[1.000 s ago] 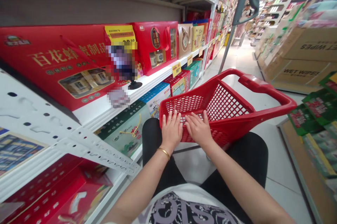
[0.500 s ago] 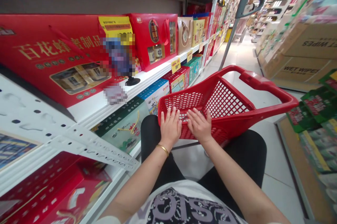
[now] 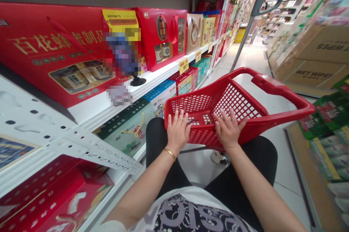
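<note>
Your left hand [image 3: 177,133] and your right hand [image 3: 228,129] are both open, palms down and fingers spread on the mesh of the red plastic shopping basket [image 3: 236,103], and neither one closes around anything. A gold bangle [image 3: 169,154] circles your left wrist. The basket sits in the lower middle of the frame, just in front of your black trousers [image 3: 155,141], and it tilts. Its long axis runs from your hands up and to the right, and its red rim [image 3: 283,92] reaches toward the right of the frame. A grey pole with a curved grip [image 3: 260,5] rises from the basket's far side toward the top right. On your left, a white shelf [image 3: 89,117] runs into the distance, carrying a large red gift box [image 3: 54,43] at upper left and a green box [image 3: 125,130] and a blue box [image 3: 159,97] close to the basket. A blurred item [image 3: 122,54] stands on that shelf. At right, wet wipes cartons [image 3: 313,72] stand beyond the tiled floor [image 3: 253,57], and green packs [image 3: 332,119] lie at the right edge.
</note>
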Demonstrator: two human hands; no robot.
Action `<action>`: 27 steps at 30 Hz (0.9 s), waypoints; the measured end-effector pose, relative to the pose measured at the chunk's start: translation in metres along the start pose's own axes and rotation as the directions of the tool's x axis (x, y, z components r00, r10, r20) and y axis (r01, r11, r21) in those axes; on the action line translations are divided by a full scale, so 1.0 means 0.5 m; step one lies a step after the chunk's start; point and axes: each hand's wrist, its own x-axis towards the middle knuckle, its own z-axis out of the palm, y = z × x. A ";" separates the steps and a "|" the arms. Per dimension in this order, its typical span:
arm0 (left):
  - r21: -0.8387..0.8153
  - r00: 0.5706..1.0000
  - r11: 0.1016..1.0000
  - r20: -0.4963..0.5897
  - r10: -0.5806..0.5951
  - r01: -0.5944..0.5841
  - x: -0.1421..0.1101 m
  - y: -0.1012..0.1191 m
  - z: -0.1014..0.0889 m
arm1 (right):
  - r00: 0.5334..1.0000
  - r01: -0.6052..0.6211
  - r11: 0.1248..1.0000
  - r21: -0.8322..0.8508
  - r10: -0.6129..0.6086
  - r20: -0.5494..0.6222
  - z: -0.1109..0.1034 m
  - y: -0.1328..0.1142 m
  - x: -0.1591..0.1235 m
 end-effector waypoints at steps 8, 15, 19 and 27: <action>0.020 1.000 1.000 0.002 0.020 -0.020 0.003 -0.012 -0.001 | 0.976 0.208 0.970 0.128 -0.214 0.037 0.053 -0.142 0.008; 0.003 1.000 1.000 0.005 -0.002 0.002 0.002 -0.001 -0.001 | 0.998 -0.037 0.998 -0.058 0.034 -0.051 -0.005 0.023 -0.008; 0.000 1.000 1.000 0.005 0.000 0.000 0.000 -0.001 -0.001 | 0.995 -0.066 0.995 0.074 0.071 -0.064 0.015 -0.056 0.003; 0.017 1.000 1.000 -0.012 0.018 -0.017 0.001 -0.009 0.001 | 0.984 0.164 0.979 0.119 -0.171 0.052 0.021 -0.069 0.019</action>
